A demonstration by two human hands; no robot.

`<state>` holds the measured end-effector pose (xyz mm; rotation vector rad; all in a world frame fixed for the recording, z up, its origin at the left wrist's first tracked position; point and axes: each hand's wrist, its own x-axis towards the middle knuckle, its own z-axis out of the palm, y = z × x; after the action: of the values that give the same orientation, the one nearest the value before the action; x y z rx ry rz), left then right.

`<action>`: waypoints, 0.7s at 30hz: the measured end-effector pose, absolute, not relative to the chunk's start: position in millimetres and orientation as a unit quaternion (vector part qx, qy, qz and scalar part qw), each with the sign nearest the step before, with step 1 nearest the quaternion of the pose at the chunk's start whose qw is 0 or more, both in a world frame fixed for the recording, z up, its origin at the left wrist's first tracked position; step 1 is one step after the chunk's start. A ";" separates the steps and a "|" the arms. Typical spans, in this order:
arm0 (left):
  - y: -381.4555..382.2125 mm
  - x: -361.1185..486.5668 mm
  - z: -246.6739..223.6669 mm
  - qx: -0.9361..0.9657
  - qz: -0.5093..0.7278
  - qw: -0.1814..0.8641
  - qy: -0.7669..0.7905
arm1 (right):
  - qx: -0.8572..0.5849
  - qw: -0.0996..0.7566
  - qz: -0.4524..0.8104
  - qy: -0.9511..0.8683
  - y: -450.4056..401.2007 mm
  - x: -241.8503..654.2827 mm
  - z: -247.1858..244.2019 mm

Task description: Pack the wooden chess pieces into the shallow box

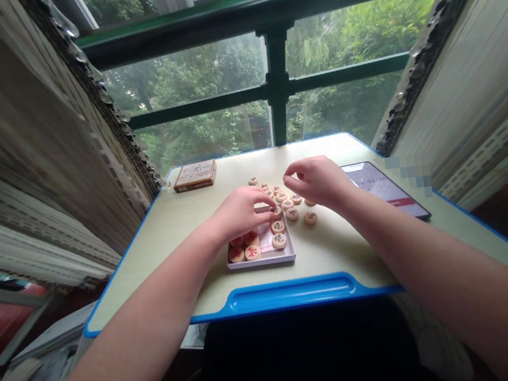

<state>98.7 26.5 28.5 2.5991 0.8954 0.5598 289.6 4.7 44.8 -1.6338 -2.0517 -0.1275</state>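
Note:
A shallow white box [262, 262] sits near the table's front, with red-marked round pieces [252, 252] at its left and black-marked pieces [279, 241] along its right side. My left hand [243, 212] reaches over the box, its thumb and fingertips closed on a black-marked piece [276, 212] at the right column's top. Loose black-marked pieces [292, 213] lie in a cluster behind and right of the box. Above the cluster's right side is my right hand [314, 180], thumb and index finger curled close together; whatever they may hold is hidden.
A brown cardboard box [195, 176] lies at the table's back left. On the right rests a tablet [385, 191] showing a timer. The light table [151, 257] has a blue rim and a blue front groove [292, 293]. Curtains and a window stand beyond.

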 end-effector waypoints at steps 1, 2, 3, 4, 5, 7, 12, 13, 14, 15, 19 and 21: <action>26.7 98.5 28.4 0.916 0.196 0.158 0.314 | -0.601 0.256 -0.048 -0.755 4.8 289.6 44.6; 26.9 98.4 28.2 0.918 0.194 0.149 0.312 | -0.601 0.257 -0.048 -0.755 4.9 289.6 44.3; 27.0 98.4 28.0 0.920 0.192 0.142 0.309 | -0.602 0.258 -0.048 -0.754 5.0 289.6 44.1; 26.9 98.5 27.7 0.922 0.190 0.137 0.308 | -0.602 0.259 -0.049 -0.754 5.1 289.7 43.9; 26.8 98.5 27.6 0.924 0.188 0.134 0.306 | -0.603 0.259 -0.050 -0.753 5.2 289.8 43.7; 26.5 98.7 27.3 0.926 0.184 0.129 0.304 | -0.605 0.260 -0.052 -0.751 5.6 290.1 43.4; 26.8 98.5 26.9 0.927 0.180 0.127 0.304 | -0.624 0.264 -0.058 -0.733 6.8 291.2 44.2; 26.9 98.4 26.9 0.927 0.181 0.131 0.302 | -0.627 0.266 -0.060 -0.729 6.8 291.3 44.6; 27.0 98.1 26.9 0.926 0.182 0.136 0.300 | -0.630 0.269 -0.061 -0.726 6.7 291.3 45.1; 27.0 97.9 27.1 0.926 0.185 0.139 0.298 | -0.632 0.270 -0.061 -0.724 6.6 291.3 45.6; 26.3 97.0 28.5 0.927 0.198 0.138 0.288 | -0.631 0.264 -0.052 -0.728 5.7 291.1 46.9; 26.4 96.9 28.8 0.927 0.198 0.138 0.285 | -0.628 0.259 -0.048 -0.732 5.4 291.3 47.2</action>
<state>96.9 26.4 28.8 2.6825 0.8256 0.5741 291.3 5.4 47.2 -1.7022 -1.9837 -0.1312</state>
